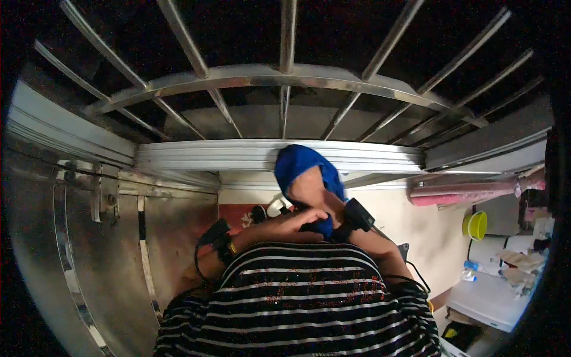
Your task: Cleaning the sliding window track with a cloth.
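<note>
My right hand (pixel 308 187) grips a blue cloth (pixel 296 158), bunched over the fingers. The cloth lies against the grooved white window frame (pixel 209 154) in front of me, and part of it hangs beside my wrist. My left hand (pixel 294 223) is close to my chest, just below my right wrist. A lower bit of blue fabric shows at its fingertips; whether those fingers hold it is hard to make out. A black device (pixel 359 215) is strapped on my right wrist, and another (pixel 218 232) sits on my left.
Metal window bars (pixel 287 40) with a crossbar stand beyond the frame against darkness. A metal door panel (pixel 178 250) with a latch (pixel 107 192) is at left. On the right are pink fabric (pixel 464 189), a yellow-green bucket (pixel 475 225) and a cluttered white surface (pixel 486 299).
</note>
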A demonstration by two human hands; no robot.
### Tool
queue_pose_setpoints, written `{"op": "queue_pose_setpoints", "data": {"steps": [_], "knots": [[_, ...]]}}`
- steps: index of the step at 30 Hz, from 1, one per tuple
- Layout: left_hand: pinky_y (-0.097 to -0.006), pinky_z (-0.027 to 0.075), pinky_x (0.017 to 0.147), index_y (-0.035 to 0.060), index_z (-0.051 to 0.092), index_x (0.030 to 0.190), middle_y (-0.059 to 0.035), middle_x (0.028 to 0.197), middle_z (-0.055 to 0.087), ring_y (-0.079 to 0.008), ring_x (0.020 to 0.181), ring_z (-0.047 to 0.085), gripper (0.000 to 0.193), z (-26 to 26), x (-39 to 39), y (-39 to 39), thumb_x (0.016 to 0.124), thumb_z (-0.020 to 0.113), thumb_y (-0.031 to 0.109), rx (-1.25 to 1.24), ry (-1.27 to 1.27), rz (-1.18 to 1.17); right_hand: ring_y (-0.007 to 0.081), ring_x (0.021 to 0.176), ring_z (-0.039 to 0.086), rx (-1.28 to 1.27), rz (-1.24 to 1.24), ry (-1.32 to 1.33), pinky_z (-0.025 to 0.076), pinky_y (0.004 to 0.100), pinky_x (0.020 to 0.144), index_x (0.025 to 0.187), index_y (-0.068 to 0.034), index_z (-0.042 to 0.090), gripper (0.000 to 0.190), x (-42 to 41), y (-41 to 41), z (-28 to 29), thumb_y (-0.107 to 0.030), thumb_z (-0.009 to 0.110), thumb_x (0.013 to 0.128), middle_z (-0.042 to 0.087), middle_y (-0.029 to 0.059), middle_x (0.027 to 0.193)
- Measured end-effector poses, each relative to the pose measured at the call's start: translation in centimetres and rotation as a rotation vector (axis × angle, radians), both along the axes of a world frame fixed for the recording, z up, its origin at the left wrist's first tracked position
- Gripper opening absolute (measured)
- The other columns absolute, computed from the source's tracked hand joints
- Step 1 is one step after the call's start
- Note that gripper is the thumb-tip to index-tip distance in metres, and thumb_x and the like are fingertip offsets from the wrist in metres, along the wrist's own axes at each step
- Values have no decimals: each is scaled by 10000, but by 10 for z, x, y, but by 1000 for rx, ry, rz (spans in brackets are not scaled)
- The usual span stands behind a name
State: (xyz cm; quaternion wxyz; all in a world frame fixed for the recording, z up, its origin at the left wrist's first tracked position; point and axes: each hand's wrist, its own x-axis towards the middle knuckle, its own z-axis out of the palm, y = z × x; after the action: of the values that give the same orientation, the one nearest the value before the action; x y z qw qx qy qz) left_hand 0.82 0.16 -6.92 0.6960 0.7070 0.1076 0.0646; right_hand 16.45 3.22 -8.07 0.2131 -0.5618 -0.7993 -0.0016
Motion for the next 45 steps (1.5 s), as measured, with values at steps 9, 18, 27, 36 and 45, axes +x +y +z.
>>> {"op": "queue_pose_setpoints", "data": {"steps": [9,18,27,36,45], "knots": [[-345,331,1027,16,355,1328,-165,1301,449,-249,1241,415,649,21,11,4,895,538,464,-20,35,-92,349,739,561,34,-63,326,444,420,659,697,-80,619,136,93,-23,41,-103,651,566,574,126,711],[-342,336,1025,60,361,1330,-172,1317,438,-255,1228,432,587,27,0,3,905,545,421,-92,101,-81,390,1050,511,-66,-60,-43,386,465,951,1027,-56,612,434,32,-28,-19,-131,635,600,571,197,1090],[-340,325,1030,8,343,1319,-149,1316,422,-247,1232,409,598,31,23,5,921,515,420,-142,36,-172,377,1082,510,-61,32,285,369,460,970,1014,-91,627,414,65,-35,24,-108,657,601,584,168,1107],[-303,351,969,-20,386,1292,-156,1223,491,-226,1136,466,528,15,69,-1,924,535,329,0,1,-137,304,875,579,176,-276,231,443,406,798,767,-82,621,203,238,-75,-6,-258,544,833,614,134,889],[-363,326,1034,18,387,1316,-181,1335,429,-317,1258,400,574,16,8,4,919,521,412,-132,133,117,352,743,585,-95,-114,402,447,425,637,816,-92,671,211,133,-36,-2,-262,656,692,620,127,759]]}}
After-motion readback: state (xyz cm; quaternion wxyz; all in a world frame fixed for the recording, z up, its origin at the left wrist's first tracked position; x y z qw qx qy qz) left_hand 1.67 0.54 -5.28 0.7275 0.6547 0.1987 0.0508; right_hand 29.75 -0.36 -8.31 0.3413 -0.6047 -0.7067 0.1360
